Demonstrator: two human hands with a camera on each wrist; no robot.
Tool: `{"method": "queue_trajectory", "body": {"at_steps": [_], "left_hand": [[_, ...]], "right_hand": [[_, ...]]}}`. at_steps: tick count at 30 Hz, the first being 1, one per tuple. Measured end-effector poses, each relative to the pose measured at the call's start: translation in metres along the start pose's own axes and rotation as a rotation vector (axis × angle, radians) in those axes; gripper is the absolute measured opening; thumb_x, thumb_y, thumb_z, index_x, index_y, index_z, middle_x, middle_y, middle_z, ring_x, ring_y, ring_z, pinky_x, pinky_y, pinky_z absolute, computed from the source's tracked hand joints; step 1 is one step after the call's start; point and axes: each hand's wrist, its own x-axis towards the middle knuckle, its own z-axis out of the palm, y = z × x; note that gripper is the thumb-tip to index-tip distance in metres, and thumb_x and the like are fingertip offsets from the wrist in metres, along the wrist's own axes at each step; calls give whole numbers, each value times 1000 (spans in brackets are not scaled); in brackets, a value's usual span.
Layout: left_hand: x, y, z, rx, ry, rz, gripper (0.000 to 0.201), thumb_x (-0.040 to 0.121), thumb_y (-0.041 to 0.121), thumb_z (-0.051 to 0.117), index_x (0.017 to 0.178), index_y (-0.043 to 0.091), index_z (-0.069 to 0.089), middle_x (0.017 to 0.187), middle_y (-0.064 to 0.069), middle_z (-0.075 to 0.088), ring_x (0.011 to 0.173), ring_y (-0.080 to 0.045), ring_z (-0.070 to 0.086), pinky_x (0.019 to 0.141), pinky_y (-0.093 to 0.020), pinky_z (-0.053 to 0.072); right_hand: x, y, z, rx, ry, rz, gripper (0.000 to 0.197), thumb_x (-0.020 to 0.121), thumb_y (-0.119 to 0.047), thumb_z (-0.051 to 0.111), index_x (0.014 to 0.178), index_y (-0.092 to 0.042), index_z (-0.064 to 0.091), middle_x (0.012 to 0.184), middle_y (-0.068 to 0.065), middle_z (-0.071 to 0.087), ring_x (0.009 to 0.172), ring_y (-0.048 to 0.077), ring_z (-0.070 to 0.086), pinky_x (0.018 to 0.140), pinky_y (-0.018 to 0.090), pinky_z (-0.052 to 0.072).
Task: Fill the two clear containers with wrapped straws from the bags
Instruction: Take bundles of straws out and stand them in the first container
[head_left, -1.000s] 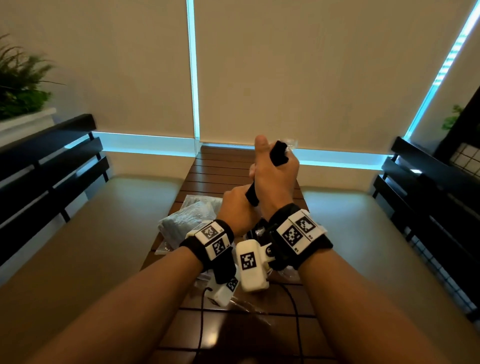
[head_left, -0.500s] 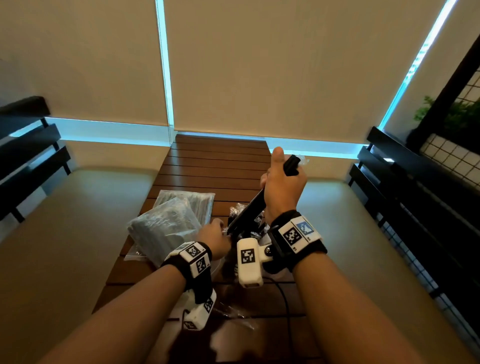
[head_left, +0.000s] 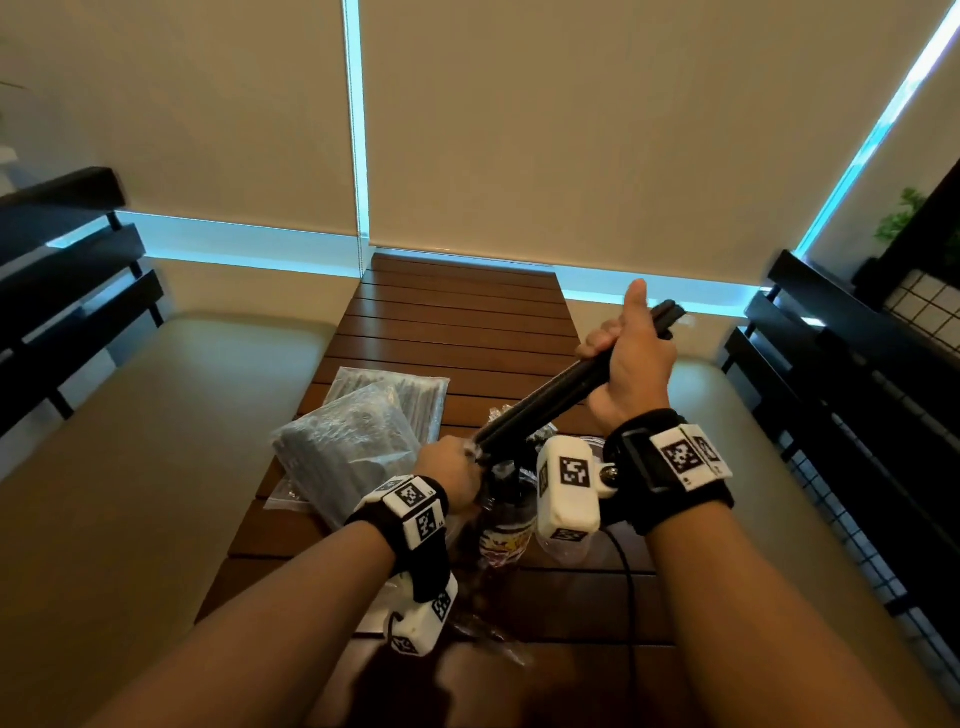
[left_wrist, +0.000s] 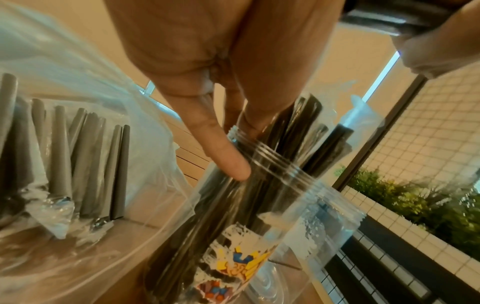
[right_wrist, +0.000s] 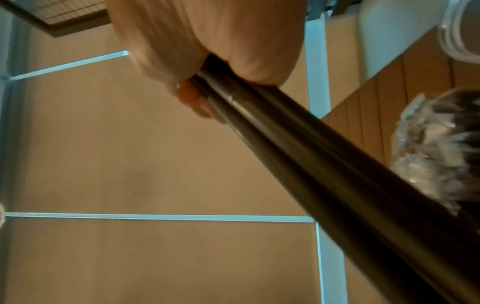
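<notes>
My right hand (head_left: 623, 353) grips a bundle of black wrapped straws (head_left: 545, 400) near its upper end. The bundle slants down to the left, its lower end at the mouth of a clear container (head_left: 506, 525) with a coloured print. In the left wrist view my left hand (left_wrist: 239, 144) pinches the threaded rim of this container (left_wrist: 280, 181), thumb (left_wrist: 228, 158) outside, a finger inside. Several black straws (left_wrist: 306, 127) stand in it. In the right wrist view the fist (right_wrist: 207, 72) wraps the bundle (right_wrist: 324, 160). Two bags of straws (head_left: 358, 441) lie to the left.
The slatted wooden table (head_left: 457, 322) runs away from me between two beige bench seats (head_left: 156, 441) with black backrests. A second clear container (head_left: 566, 551) sits partly hidden under my right wrist camera. Loose plastic wrap (head_left: 488, 634) and a black cable (head_left: 628, 571) lie near me.
The bundle in my right hand has tilted from near upright to a slant, lower end at the container. My left hand left the bundle and dropped to the container's rim.
</notes>
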Motion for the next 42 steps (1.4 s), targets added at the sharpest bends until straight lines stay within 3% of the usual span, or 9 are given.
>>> {"method": "queue_trajectory", "body": {"at_steps": [3, 11, 15, 21, 25, 29, 34, 38, 42], "left_hand": [[4, -7, -2, -91, -66, 1, 40, 83, 15, 73, 122, 16, 66, 116, -6, 70, 103, -22, 68, 86, -31, 56], [0, -13, -3, -358, -55, -46, 17, 97, 13, 57, 103, 17, 72, 83, -7, 74, 68, -22, 73, 68, -40, 62], [3, -17, -3, -397, -60, -69, 15, 95, 11, 58, 104, 12, 70, 83, -10, 74, 73, -26, 74, 71, -43, 61], [4, -21, -3, -397, -53, -35, 15, 96, 10, 57, 97, 12, 72, 83, -15, 74, 69, -28, 73, 68, -43, 62], [5, -20, 1, -352, -29, -19, 19, 92, 7, 59, 85, 16, 74, 85, -14, 75, 73, -30, 73, 69, -43, 61], [8, -17, 5, -291, 25, 13, 19, 91, 13, 58, 87, 13, 76, 77, -12, 74, 73, -31, 72, 69, -43, 61], [9, -17, 8, -301, 50, 3, 16, 93, 13, 60, 91, 15, 75, 72, -9, 73, 65, -23, 73, 65, -39, 62], [11, -16, 14, -295, 81, 20, 16, 93, 16, 60, 90, 18, 75, 72, -7, 73, 59, -21, 72, 62, -38, 62], [12, -16, 16, -298, 96, 14, 13, 93, 17, 61, 90, 18, 74, 74, -7, 73, 57, -21, 71, 60, -38, 62]], "right_hand": [[-6, 23, -7, -168, -82, 44, 36, 92, -38, 66, 74, -18, 43, 49, -6, 40, 41, 9, 39, 45, 24, 38], [1, 51, -7, -244, 52, -86, 39, 89, -40, 69, 99, -10, 46, 48, -8, 46, 40, 10, 43, 44, 26, 40], [-3, 60, 3, -428, -31, -210, 39, 89, -47, 66, 80, -14, 48, 44, -10, 48, 41, 13, 48, 49, 29, 43], [-17, 97, -11, -774, -206, -421, 45, 84, -63, 61, 70, -21, 51, 63, 11, 61, 58, 29, 63, 56, 46, 56], [-29, 120, -33, -1134, -344, -558, 39, 88, -59, 58, 69, -26, 53, 66, -8, 58, 66, 15, 57, 68, 36, 48], [-24, 114, -41, -1427, -236, -788, 29, 84, -48, 64, 102, -25, 62, 98, -9, 59, 98, 16, 50, 91, 36, 32], [-19, 99, -51, -1395, -391, -943, 74, 82, -32, 73, 145, -26, 35, 139, 0, 48, 120, 17, 49, 97, 37, 37], [-19, 99, -60, -1560, -492, -997, 37, 96, -34, 48, 127, -18, 62, 141, 4, 53, 133, 22, 43, 100, 47, 43], [-20, 96, -54, -1612, -523, -955, 44, 98, -32, 33, 115, -14, 69, 139, 7, 57, 138, 24, 41, 108, 45, 39]]}}
